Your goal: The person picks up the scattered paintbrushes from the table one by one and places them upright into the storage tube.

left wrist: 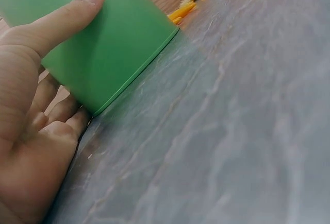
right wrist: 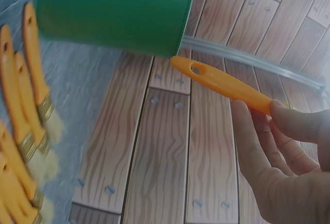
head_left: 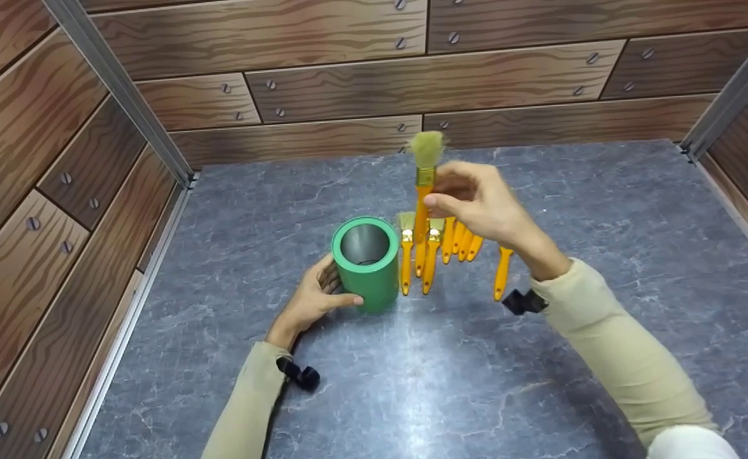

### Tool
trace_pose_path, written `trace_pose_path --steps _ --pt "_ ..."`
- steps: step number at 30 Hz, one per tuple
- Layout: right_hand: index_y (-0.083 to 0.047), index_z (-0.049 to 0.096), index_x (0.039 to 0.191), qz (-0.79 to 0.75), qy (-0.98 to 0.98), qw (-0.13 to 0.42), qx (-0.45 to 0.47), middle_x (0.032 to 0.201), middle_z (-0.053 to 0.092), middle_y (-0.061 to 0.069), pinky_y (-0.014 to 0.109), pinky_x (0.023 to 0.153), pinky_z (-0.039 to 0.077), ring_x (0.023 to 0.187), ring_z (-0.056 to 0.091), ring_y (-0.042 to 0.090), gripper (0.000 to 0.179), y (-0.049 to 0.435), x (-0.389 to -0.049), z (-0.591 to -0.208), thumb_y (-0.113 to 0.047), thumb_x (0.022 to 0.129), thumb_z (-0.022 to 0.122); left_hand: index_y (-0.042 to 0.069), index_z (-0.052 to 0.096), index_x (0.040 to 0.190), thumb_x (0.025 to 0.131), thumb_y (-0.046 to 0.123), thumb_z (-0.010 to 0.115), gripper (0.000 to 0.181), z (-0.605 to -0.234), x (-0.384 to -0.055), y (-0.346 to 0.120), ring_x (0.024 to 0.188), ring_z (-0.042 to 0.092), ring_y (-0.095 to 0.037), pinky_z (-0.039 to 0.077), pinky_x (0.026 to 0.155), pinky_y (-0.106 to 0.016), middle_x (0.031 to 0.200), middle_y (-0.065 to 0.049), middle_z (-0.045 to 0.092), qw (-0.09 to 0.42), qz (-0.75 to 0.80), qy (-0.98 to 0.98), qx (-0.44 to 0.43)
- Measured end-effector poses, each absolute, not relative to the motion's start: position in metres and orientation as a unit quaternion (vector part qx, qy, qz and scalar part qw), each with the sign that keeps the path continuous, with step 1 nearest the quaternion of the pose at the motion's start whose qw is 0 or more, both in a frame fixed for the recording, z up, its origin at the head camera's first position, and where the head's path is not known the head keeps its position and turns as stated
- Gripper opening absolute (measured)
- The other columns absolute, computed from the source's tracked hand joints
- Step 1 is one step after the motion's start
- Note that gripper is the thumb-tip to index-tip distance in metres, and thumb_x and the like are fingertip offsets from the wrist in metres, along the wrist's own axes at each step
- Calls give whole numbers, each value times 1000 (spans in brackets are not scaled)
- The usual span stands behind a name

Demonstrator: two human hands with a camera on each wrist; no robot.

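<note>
A green cylindrical container [head_left: 374, 287] stands upright on the table, its round mouth facing up and the visible inside dark. My left hand [head_left: 313, 294] holds it from the left, thumb across its front and the other fingers behind its side. Above and to the right, my right hand [head_left: 485, 203] pinches a paintbrush [head_left: 422, 197] between thumb and fingers. That brush is upright, pale bristles on top and orange handle pointing down. In the right wrist view, the handle tip [right wrist: 191, 67] appears beside the green container [right wrist: 113, 15]; whether they touch I cannot tell.
Several orange-handled paintbrushes [head_left: 433, 261] lie in a row just right of the container, bristles toward the back. Another brush [head_left: 503, 274] lies apart, partly under the right wrist. Wood-patterned walls [head_left: 348, 89] enclose the grey marbled tabletop [head_left: 253, 223] at the back and sides.
</note>
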State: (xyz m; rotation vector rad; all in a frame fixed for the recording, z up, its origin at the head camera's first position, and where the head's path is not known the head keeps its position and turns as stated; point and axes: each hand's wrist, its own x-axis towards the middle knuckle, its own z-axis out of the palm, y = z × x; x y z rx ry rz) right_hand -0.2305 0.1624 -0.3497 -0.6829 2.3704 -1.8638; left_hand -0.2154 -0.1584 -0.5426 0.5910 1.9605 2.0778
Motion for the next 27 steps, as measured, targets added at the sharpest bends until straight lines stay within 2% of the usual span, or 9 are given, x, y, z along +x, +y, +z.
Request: trace_pose_path --steps 11,19,27 --pt "4 74 121 -598 752 25 -274 109 78 21 40 85 69 93 78 27 22 122 -231 -341 2 99 74 18 41 166 80 4 95 102 -543 -218 -158 155 44 -24 37 131 -38 164 -6 51 110 711 665 201" --pt "-1 76 114 -553 775 7 -305 105 79 15 38 87 68 93 78 28 16 101 -233 -353 -3 98 77 18 42 165 81 3 93 99 -544 -217 -158 154 45 -24 37 130 -38 163 -6 52 111 711 664 203" --pt "-2 76 113 -550 780 45 -294 106 78 15 39 88 68 96 77 30 15 94 -234 -373 -3 98 76 18 42 164 81 4 94 99 -543 -216 -159 154 45 -24 37 130 -38 163 -6 52 112 711 666 198"
